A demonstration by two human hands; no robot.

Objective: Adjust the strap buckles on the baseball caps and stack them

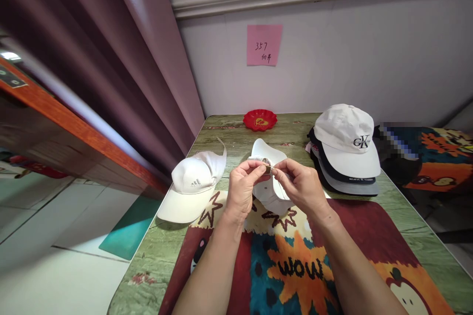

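In the middle of the table a white cap (pixel 271 202) lies under my hands, its brim pointing to the back and part of it hidden by them. My left hand (pixel 246 182) pinches a small brass-coloured piece (pixel 267 169), which looks like the cap's strap buckle. Close against it, my right hand (pixel 300 183) is closed with thumb and forefinger on a thin pale end, apparently the cap's strap. The fingertips nearly meet. Left of my hands sits another white cap (pixel 194 177) with a three-stripe logo, its back strap hanging loose.
At the right stands a stack of caps (pixel 347 152), a white one on top. A red scalloped dish (pixel 260 120) is near the wall, below a pink note (pixel 263 45). A colourful mat (pixel 295 270) covers the front of the table (pixel 142 256). Purple curtains (pixel 148 59) hang at left.
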